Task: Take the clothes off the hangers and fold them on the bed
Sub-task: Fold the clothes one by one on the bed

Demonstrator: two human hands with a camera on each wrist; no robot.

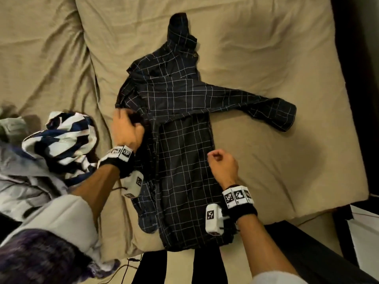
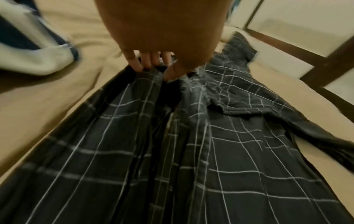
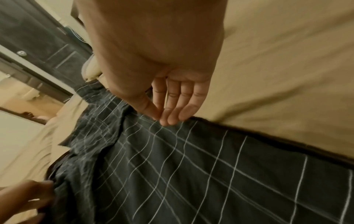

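A dark shirt with thin white checks lies spread on the beige bed, hem toward me. One sleeve stretches out to the right and the other points away. My left hand grips a fold at the shirt's left side near the shoulder; in the left wrist view its fingers and thumb pinch the bunched shirt. My right hand hovers at the shirt's right edge. In the right wrist view its relaxed fingers touch the shirt with no cloth between them.
A crumpled navy-and-white striped garment lies left of the shirt, beside a pale grey heap. The dark bed frame runs along the right edge, with a white sheet beyond the corner. Bare bedding lies right of the shirt.
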